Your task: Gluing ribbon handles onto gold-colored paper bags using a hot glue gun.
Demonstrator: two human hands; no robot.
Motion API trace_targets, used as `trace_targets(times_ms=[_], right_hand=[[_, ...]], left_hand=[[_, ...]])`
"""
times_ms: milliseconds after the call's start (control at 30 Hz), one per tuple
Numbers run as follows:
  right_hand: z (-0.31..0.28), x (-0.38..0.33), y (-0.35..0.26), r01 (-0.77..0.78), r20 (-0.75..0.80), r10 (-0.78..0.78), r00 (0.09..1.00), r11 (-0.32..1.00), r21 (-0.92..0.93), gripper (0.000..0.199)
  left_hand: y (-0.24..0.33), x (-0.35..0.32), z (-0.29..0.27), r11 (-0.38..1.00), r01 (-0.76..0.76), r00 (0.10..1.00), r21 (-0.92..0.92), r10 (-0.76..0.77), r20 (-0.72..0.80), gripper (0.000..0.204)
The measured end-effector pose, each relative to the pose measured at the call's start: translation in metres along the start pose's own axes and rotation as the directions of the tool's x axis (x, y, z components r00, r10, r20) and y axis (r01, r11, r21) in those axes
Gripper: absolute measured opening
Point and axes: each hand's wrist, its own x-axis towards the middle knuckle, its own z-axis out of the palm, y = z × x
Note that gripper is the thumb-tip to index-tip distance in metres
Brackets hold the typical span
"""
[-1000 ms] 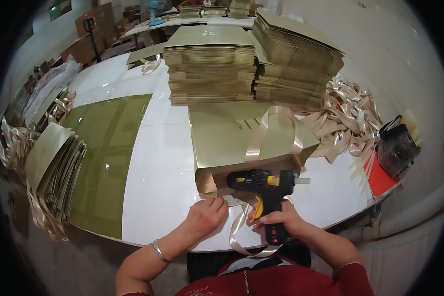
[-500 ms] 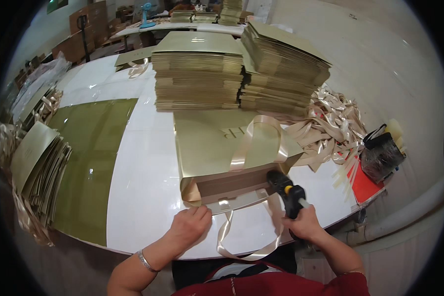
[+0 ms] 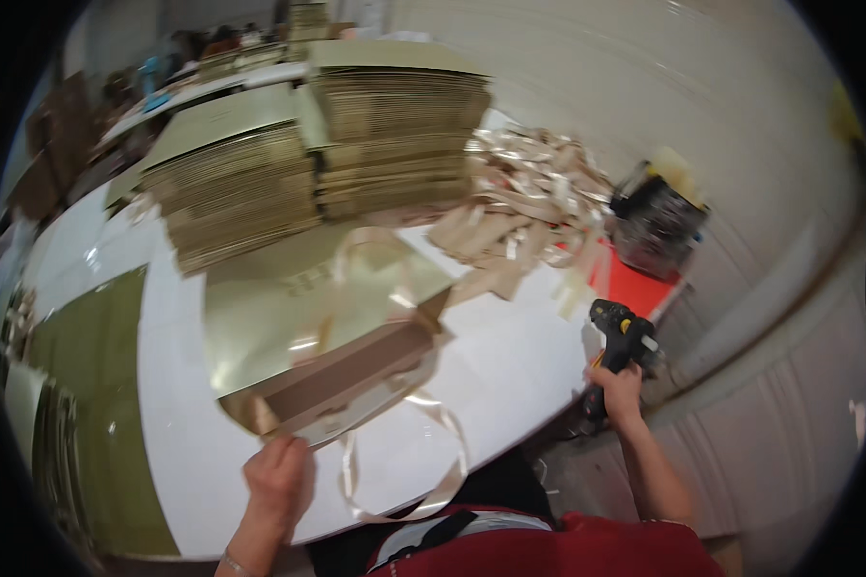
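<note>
Here, the fingers of the left hand are bunching together, pinching the near lip of a gold paper bag at its seven o'clock corner. The right hand's fingers are curling around the grip of a black glue gun, out at three o'clock and well apart from the bag; whether one is pressing the trigger, I cannot tell. The bag is lying flat on the white table, its open mouth facing between five and six. One ribbon loop is resting over its upper face; another is trailing from the near lip at five o'clock. Farther out, stacks of flat bags are standing at eleven and one, a ribbon heap is sprawling at two, and a plastic-wrapped black container is sitting beyond that, beside a red sheet.
</note>
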Motion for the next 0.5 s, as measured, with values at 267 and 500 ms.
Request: trace_targets(times_ms=[267, 500], right_hand=[[-0.120, 0.085, 0.083, -0.444, -0.109, 0.462, 0.880, 0.882, 0.157, 0.023], [-0.155, 0.125, 0.132, -0.684, 0.187, 0.658, 0.729, 0.710, 0.168, 0.031]], left_hand=[[0.007, 0.008, 0.009, 0.999, 0.003, 0.994, -0.051, -0.008, -0.107, 0.018], [0.006, 0.011, 0.002, 0.999, 0.036, 0.999, 0.009, -0.036, -0.019, 0.017]])
